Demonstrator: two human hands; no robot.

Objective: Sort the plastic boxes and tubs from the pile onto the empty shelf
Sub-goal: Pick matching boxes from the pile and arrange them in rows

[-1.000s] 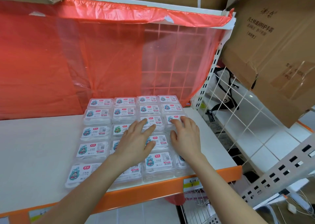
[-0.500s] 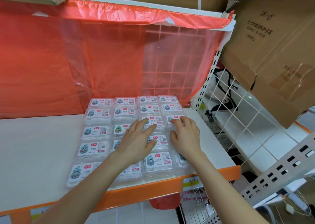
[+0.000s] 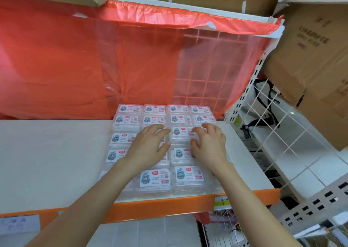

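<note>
Overhead, cardboard cartons [image 3: 310,58]; below, white orange-edged shelf [image 3: 47,162] against red plastic sheeting [image 3: 56,68].

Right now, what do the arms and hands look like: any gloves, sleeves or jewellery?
The left hand and right hand are bare: no gloves, rings or watch. The forearms are uncovered down to the frame's edge; no sleeve shows.
</note>
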